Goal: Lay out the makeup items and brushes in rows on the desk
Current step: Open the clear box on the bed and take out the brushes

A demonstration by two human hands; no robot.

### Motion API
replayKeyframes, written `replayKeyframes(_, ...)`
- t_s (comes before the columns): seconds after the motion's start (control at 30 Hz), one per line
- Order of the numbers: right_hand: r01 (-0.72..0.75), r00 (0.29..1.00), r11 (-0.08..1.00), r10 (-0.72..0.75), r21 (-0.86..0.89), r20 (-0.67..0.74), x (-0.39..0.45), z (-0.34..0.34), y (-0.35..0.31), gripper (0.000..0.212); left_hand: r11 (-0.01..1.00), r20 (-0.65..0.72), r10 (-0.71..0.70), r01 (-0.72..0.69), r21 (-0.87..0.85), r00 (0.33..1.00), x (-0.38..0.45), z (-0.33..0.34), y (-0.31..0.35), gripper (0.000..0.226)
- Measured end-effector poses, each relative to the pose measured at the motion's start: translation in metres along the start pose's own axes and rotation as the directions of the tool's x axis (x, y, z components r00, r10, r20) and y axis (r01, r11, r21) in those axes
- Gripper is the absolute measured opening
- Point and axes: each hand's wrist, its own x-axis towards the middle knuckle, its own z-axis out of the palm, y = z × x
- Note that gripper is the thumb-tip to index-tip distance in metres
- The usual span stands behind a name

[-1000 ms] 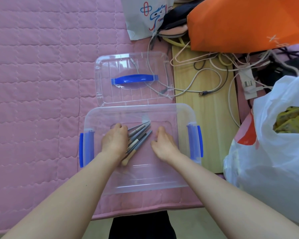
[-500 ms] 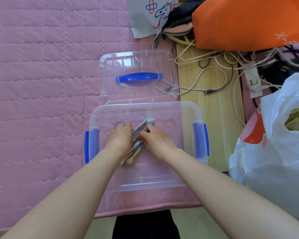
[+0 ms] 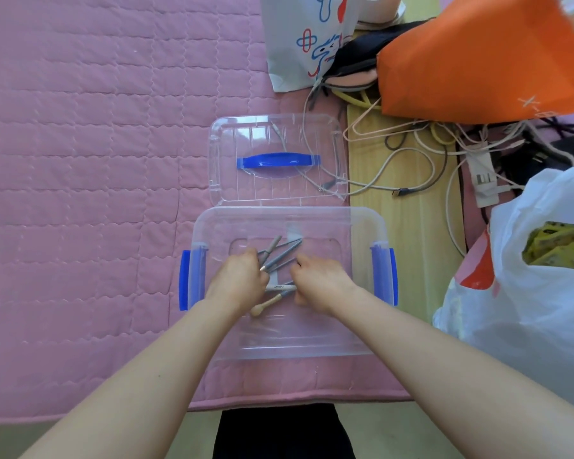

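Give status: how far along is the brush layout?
Early. Done: lid is off, lying behind the clear box. In hand: both hands, left hand and right hand, are inside the box gathering the brushes. Left: nothing is laid out on the pink mat yet; all rows remain.

The pink quilt (image 3: 80, 160) lies bare left of the box (image 3: 292, 352), giving hands free passage. Beyond the box the lid (image 3: 275, 140) blocks the way. To the right, cables (image 3: 411, 154), an orange bag (image 3: 478, 61) and a white bag (image 3: 527, 293) crowd the counter (image 3: 408, 243).
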Motion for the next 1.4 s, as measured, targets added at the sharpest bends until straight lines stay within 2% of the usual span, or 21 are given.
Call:
replayKeyframes(0.1,-0.063,0.998,0.985,0.061,0.160,0.018,-0.017,-0.012,0.001,0.029,0.984,-0.032,-0.047,0.041,-0.176,0.998,-0.014,-0.010,0.008,0.010)
replayKeyframes(0.17,-0.081,0.997,0.962,0.080,0.259,0.013,-0.029,-0.020,0.002,0.021,0.943,-0.040,-0.087,0.069,-0.327,0.995,-0.027,-0.018,0.013,0.011)
replayKeyframes(0.33,-0.176,0.983,0.846,0.177,0.504,0.046,-0.070,-0.037,0.011,0.019,0.765,-0.044,-0.191,0.120,-0.633,0.981,-0.072,-0.043,0.026,0.007)
replayKeyframes(0.43,-0.232,0.963,0.700,0.261,0.676,0.060,-0.098,-0.049,0.008,0.018,0.622,-0.038,-0.228,0.116,-0.774,0.973,-0.104,-0.057,0.036,0.006)
replayKeyframes(0.53,-0.234,0.958,0.551,0.273,0.801,0.091,-0.127,-0.065,-0.001,0.015,0.550,-0.047,-0.282,0.121,-0.826,0.958,-0.137,-0.068,0.044,0.007)
replayKeyframes(0.7,-0.163,0.975,0.366,0.202,0.916,0.092,-0.175,-0.103,-0.021,0.005,0.410,-0.098,-0.368,0.066,-0.910,0.925,-0.191,-0.084,0.056,0.010)
replayKeyframes(0.77,-0.124,0.982,0.300,0.173,0.946,0.073,-0.196,-0.123,-0.032,0.001,0.368,-0.123,-0.386,0.030,-0.929,0.914,-0.217,-0.092,0.061,0.009)
replayKeyframes(0.83,-0.071,0.986,0.250,0.166,0.966,0.030,-0.212,-0.138,-0.042,0.006,0.339,-0.147,-0.406,-0.001,-0.941,0.902,-0.237,-0.097,0.065,0.009)
replayKeyframes(1.1,0.088,0.995,0.351,0.017,0.932,-0.100,-0.274,-0.188,-0.110,0.008,0.206,-0.241,-0.502,-0.155,-0.966,0.831,-0.353,-0.125,0.063,0.007)
replayKeyframes(1.23,0.180,0.983,0.417,-0.041,0.891,-0.180,-0.294,-0.194,-0.154,0.003,0.208,-0.303,-0.576,-0.223,-0.952,0.759,-0.409,-0.129,0.045,0.006)
replayKeyframes(1.4,0.362,0.931,0.594,-0.196,0.719,-0.307,-0.313,-0.196,-0.218,0.012,0.268,-0.384,-0.671,-0.275,-0.923,0.635,-0.469,-0.130,0.009,0.003)
